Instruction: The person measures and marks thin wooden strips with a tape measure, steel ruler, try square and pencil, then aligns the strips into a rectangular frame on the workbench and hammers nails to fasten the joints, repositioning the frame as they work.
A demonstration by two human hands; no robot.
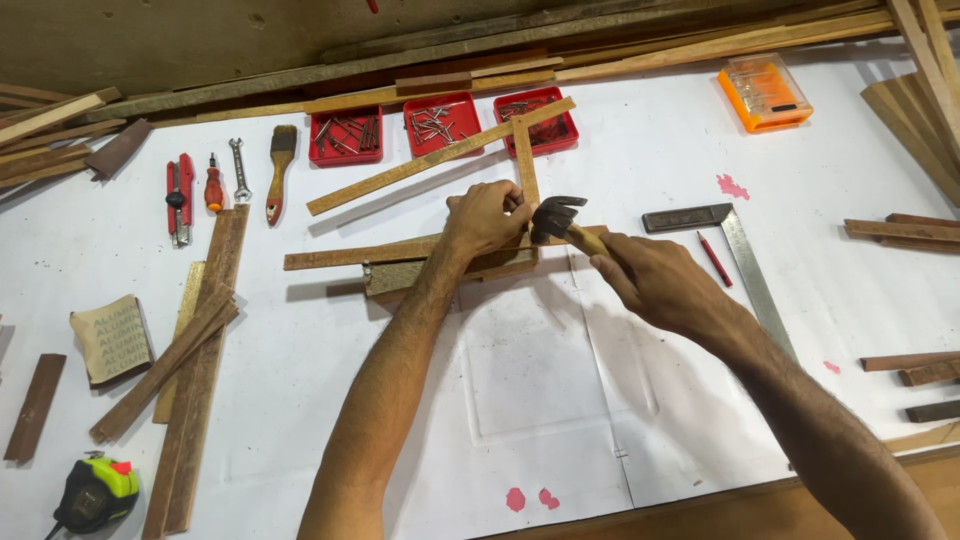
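Observation:
My right hand [655, 285] grips the wooden handle of a claw hammer [556, 217], whose dark steel head hovers just right of my left hand. My left hand [485, 217] pinches something small at the joint where an upright wooden strip [524, 155] meets a horizontal wooden strip [350, 254]; what the fingers pinch is hidden. A thicker wood block [395, 277] lies under the horizontal strip. Everything rests on a white-covered workbench [540, 400].
Three red trays of nails [441, 124] sit at the back, with a long diagonal strip [400, 172] across them. A steel try square [745, 260] and red pencil [714, 259] lie right. Hand tools [213, 185], sandpaper [112, 340], tape measure [95, 492] and wood strips [195, 370] lie left. An orange case [765, 92] sits far right.

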